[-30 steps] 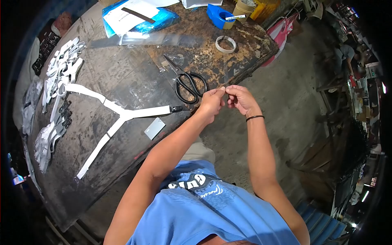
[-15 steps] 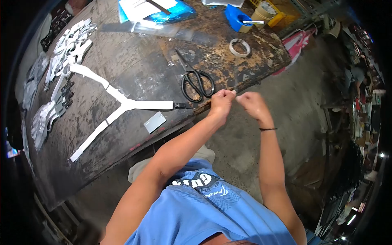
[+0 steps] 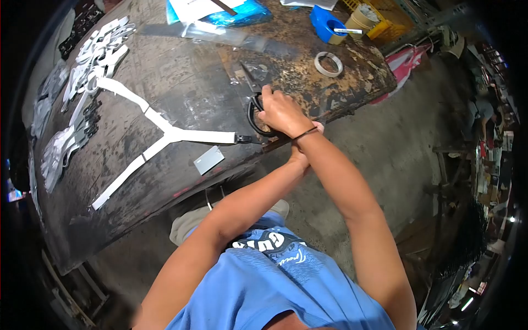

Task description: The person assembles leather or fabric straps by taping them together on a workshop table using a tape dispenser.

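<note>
My right hand (image 3: 283, 113) lies over the handles of the black scissors (image 3: 254, 116), its fingers curled about them; the blades point away from me. Under my right wrist, my left hand (image 3: 301, 153) is mostly covered, and what it holds, if anything, is hidden. To the left, a white Y-shaped elastic strap (image 3: 176, 135) is spread on the dark table (image 3: 165, 71), with a black clip (image 3: 245, 139) at its end near the scissors. A small grey card (image 3: 209, 160) sits below the strap, close to the table's edge.
White straps (image 3: 102, 52) are heaped at the left, above bundled straps with black clips (image 3: 60, 148). A tape roll (image 3: 328, 64), a blue dispenser (image 3: 324, 26) and a yellow crate (image 3: 388, 30) stand far right. Clear plastic (image 3: 220, 37) lies across the back.
My right hand has moved left across my left wrist and onto the scissors' handles. My left hand, earlier visible in a pinch beside it, is now mostly covered. The view has shifted slightly.
</note>
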The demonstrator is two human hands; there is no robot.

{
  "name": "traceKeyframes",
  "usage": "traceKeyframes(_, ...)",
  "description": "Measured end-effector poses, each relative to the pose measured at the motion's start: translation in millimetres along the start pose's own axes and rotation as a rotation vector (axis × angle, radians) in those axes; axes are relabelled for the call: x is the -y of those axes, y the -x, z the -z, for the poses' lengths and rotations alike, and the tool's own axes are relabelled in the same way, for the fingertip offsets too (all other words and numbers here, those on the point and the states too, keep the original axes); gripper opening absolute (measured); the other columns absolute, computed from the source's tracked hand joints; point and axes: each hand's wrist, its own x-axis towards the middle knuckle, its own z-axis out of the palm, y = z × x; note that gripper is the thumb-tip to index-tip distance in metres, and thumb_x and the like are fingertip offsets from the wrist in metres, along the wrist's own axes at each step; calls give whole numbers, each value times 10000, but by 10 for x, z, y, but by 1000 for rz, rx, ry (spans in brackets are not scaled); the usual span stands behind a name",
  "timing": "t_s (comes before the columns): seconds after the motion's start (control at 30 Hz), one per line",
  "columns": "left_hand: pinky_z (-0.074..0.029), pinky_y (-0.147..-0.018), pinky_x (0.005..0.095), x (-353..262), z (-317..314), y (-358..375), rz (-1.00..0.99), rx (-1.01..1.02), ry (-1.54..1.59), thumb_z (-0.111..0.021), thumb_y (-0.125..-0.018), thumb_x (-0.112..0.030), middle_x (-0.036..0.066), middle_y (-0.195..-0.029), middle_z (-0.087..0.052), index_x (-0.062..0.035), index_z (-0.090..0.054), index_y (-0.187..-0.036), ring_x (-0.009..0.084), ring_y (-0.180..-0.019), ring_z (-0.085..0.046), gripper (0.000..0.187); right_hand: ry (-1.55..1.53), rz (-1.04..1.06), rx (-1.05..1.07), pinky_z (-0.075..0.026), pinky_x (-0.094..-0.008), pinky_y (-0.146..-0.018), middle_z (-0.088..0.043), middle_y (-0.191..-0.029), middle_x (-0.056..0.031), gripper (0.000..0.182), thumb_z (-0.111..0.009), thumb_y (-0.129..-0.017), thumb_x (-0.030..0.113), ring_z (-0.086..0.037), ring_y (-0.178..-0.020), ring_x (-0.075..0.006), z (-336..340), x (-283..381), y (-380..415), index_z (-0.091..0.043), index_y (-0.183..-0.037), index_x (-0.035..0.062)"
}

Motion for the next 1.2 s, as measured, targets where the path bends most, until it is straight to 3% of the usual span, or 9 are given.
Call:
traceKeyframes(0.1,-495,-620,301,4,-22,-13,-33,-26,-3,-693,-904,-199,-24,-869,-590,-135,-599,-1066,92,-710,-580,198,-82,-50,187,-511,-524,-819,-625,-1078,-317,573,-652,-775,204,-630,-998,-459,144,-100,-67,-472,-1246,-69)
traceKeyframes(0.13,-476,-588,293,8,-29,-41,-108,-113,-164,-688,-902,-180,-24,-860,-597,-119,-604,-1078,92,-678,-569,204,-88,8,23,-523,-456,-691,-650,-1025,-239,615,-665,-744,198,-680,-846,-355,88,-177,-45,-486,-1283,-37)
traceKeyframes(0.17,-458,-556,286,3,-14,-71,-183,-202,-325,-683,-900,-162,-23,-851,-605,-103,-610,-1090,92,-646,-559,212,-86,-2,21,-523,-456,-691,-650,-1025,-239,615,-665,-744,198,-680,-846,-355,114,-290,-22,-486,-1283,-37)
traceKeyframes(0.3,-352,-471,248,64,203,-214,-69,-143,-369,-648,-905,-94,-43,-782,-570,-77,-604,-1117,56,-553,-452,217,-966,-68,176,-408,-230,-549,-551,-899,-3,626,-676,-761,83,-487,-670,-53,867,-485,505,-489,-1358,44)
traceKeyframes(0.37,-354,-478,243,69,179,-185,-109,-126,-325,-648,-905,-101,-44,-794,-568,-74,-586,-1140,48,-571,-453,245,-856,7,-8,-363,-208,-539,-495,-860,36,575,-647,-801,62,-443,-644,-35,1113,-650,829,-500,-1357,67)
traceKeyframes(0.43,-357,-485,237,74,139,-149,-146,-105,-283,-648,-905,-107,-46,-806,-566,-72,-569,-1163,40,-589,-453,272,-754,-103,124,-476,-281,-746,-585,-938,4,560,-732,-837,219,-550,-873,-109,1374,-1014,1176,-524,-1337,78)
traceKeyframes(0.5,-362,-498,226,82,116,-125,-206,-152,-340,-652,-912,-127,-35,-835,-569,-64,-523,-1227,41,-620,-461,346,-597,-205,274,-461,-278,-735,-555,-909,21,601,-776,-828,323,-523,-845,-100,1462,-1431,1448,-529,-1318,76)
traceKeyframes(0.7,-417,-626,238,146,161,-85,-187,-163,-297,-654,-912,-64,-8,-839,-553,-52,-518,-1024,65,-714,-483,177,-648,-459,589,-398,-263,-577,-500,-794,46,644,-751,-831,470,-473,-649,-80,1294,-2020,1858,-537,-1313,100)
traceKeyframes(1.2,-368,-478,229,69,188,-65,-188,-107,-245,-528,-948,-63,64,-955,-663,-92,-468,-1031,63,-549,-431,106,-487,-355,642,-433,-287,-493,-579,-845,-28,778,-756,-769,585,-528,-561,-125,1131,-1875,1352,-548,-1339,98)
